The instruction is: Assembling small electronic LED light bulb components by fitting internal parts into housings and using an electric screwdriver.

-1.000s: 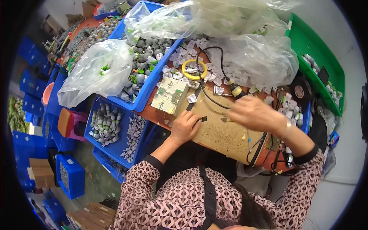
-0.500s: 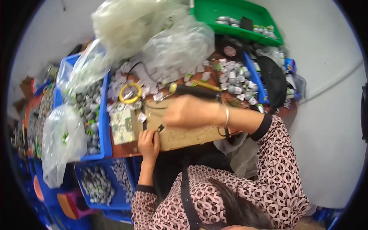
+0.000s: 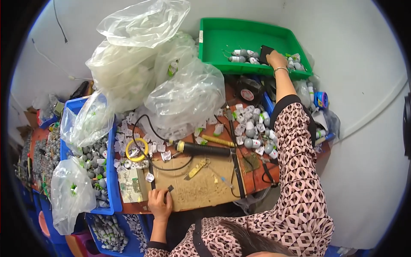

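My right hand [image 3: 276,60] reaches into the green tray [image 3: 222,40] at the back right. Its fingers curl down beside a black block [image 3: 266,54]; their tips, and anything in them, are hidden. Several grey-and-white bulb-shaped parts [image 3: 239,53] with thin wire leads lie to its left in the tray. My left hand [image 3: 160,205] rests on the near left edge of the brown work board [image 3: 205,188], thumb apart from the fingers. A small dark square piece [image 3: 170,187] lies at the thumb tip. A soldering iron [image 3: 203,148] with a black handle lies across the board's far edge.
A blue bin [image 3: 113,171] of grey parts stands left, large clear plastic bags [image 3: 184,94] behind. More bulb-shaped parts [image 3: 252,130] lie right of the board. A yellow ring [image 3: 137,150], a yellow cutter [image 3: 196,169] and loose cords lie around the work area.
My right hand has gone from above the board up and right into the green tray. My left hand stays at the board's edge. The view has tilted upward, uncovering the soldering iron and cutter.
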{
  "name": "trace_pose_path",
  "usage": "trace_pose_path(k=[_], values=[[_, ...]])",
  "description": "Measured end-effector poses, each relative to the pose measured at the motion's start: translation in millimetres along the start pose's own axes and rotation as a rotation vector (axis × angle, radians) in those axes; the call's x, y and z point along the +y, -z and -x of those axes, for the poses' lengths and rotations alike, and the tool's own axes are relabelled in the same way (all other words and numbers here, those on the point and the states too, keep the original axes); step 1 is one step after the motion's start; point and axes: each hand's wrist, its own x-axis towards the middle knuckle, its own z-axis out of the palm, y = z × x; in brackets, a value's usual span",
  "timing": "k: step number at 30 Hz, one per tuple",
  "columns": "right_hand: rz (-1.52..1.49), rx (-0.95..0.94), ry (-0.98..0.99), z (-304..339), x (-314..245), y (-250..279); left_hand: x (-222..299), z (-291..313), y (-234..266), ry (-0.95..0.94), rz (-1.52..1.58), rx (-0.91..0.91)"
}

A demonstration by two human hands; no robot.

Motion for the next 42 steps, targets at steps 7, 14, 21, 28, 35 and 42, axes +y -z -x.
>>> trace_pose_path(k=[7,14,21,28,35,42], values=[[0.086,-0.341,-0.162,-51.3,11.2,-41.3,2.4,-4.0,-7.9,0.013,-0.052,-0.006],[-0.113,-0.17,-0.264,-61.2,20.1,-55.2,5.8,-5.9,-8.5,0.023,-0.08,-0.026],[-0.232,-0.037,-0.296,-50.8,20.4,-48.4,7.8,-6.5,-7.9,0.029,-0.071,-0.019],[-0.214,-0.063,-0.257,-51.9,21.3,-49.2,7.3,-5.9,-7.2,0.032,-0.06,-0.021],[-0.221,0.078,-0.169,-65.3,34.2,-64.5,4.8,-5.1,-6.9,0.038,-0.065,-0.025],[-0.319,0.171,0.043,-79.5,54.4,-72.7,6.0,-9.6,-10.0,0.025,-0.052,-0.034]])
